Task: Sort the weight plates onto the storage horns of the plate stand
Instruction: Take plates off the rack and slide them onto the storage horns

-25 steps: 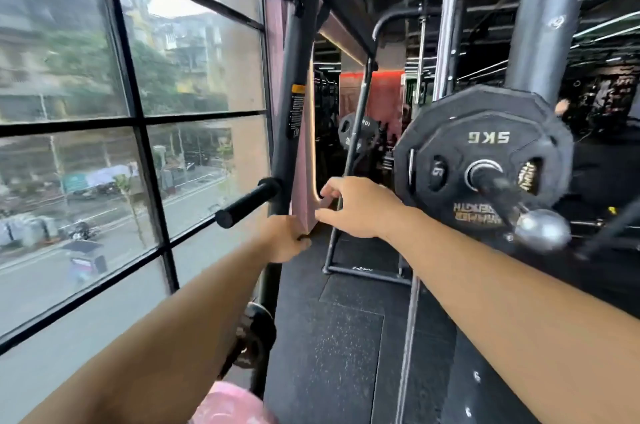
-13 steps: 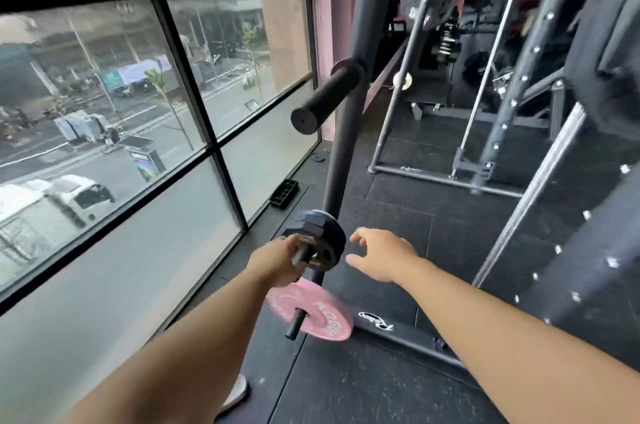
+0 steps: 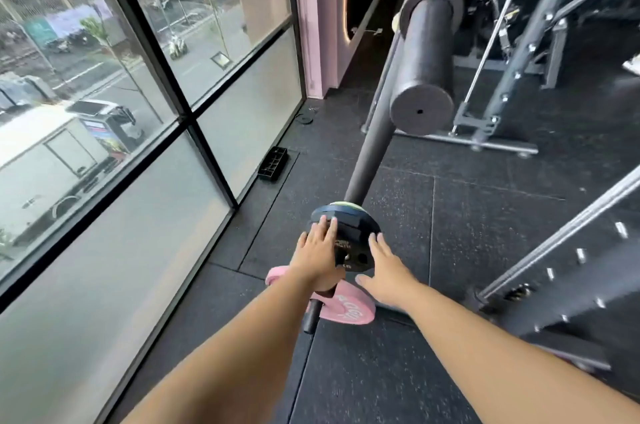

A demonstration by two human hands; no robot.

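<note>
Two bare forearms reach forward from the bottom edge, down toward the foot of the plate stand. Nearest lies a pink weight plate threaded on a low storage horn, whose black end pokes out toward the camera below the left wrist. Just above it a small black weight plate sits against the stand's post, with a thin yellow-green rim showing behind it; the horn that carries it is hidden by the hands. The left hand lies flat on the plate's upper left face, fingers straight and together, gripping nothing that can be seen; its thumb is out of sight. The right hand is spread wide with straight fingers, its fingertips touching the plate's right rim and its thumb pointing left, apart from the plate. From behind the plate the dark post rises away, and higher up a thick bare upper horn juts toward the camera. The floor is speckled black rubber matting. A small black tray rests on it by the large window on the left, through which a street with vehicles shows. On the right stands a steel rack with bolted uprights.
</note>
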